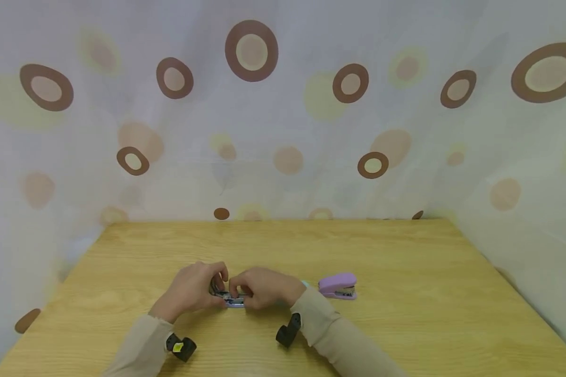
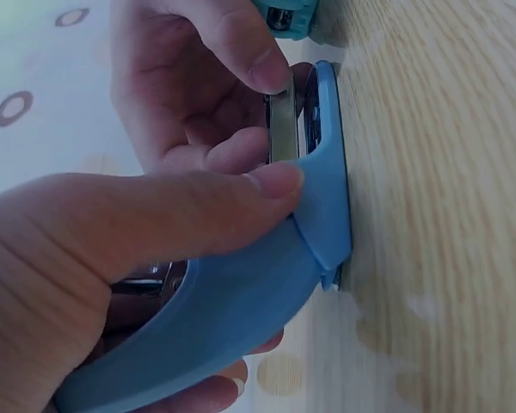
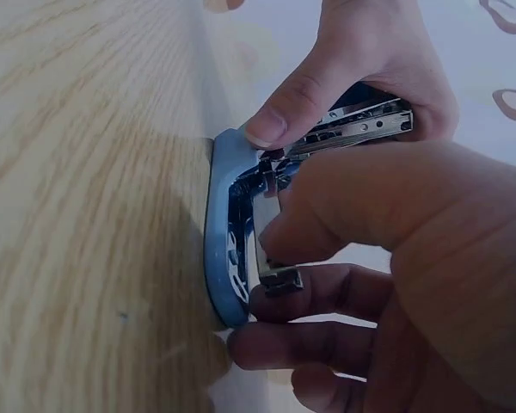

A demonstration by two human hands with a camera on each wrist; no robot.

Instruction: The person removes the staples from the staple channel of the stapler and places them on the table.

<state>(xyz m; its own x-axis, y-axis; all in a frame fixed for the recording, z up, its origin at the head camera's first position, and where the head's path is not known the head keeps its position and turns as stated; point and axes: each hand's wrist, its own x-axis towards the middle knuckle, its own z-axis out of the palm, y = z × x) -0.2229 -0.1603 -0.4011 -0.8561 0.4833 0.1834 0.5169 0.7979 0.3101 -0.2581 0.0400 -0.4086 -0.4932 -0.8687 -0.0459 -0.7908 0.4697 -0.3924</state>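
Observation:
A blue stapler (image 2: 241, 301), its upper arm swung wide back from its base (image 3: 219, 232), is on the table in front of me. My left hand (image 1: 195, 288) grips the raised arm, the thumb pressing near the hinge. My right hand (image 1: 266, 288) pinches the metal strip (image 2: 284, 129) that stands above the base. In the right wrist view, the strip's metal end (image 3: 281, 282) shows between the thumb and fingers. The metal staple channel (image 3: 361, 127) of the raised arm is partly covered by my left hand.
A purple stapler (image 1: 338, 285) lies on the wooden table (image 1: 405, 324), right of my hands. A teal object (image 2: 288, 17), mostly hidden in the head view behind my right wrist, sits between. A patterned curtain (image 1: 287, 115) stands behind the table.

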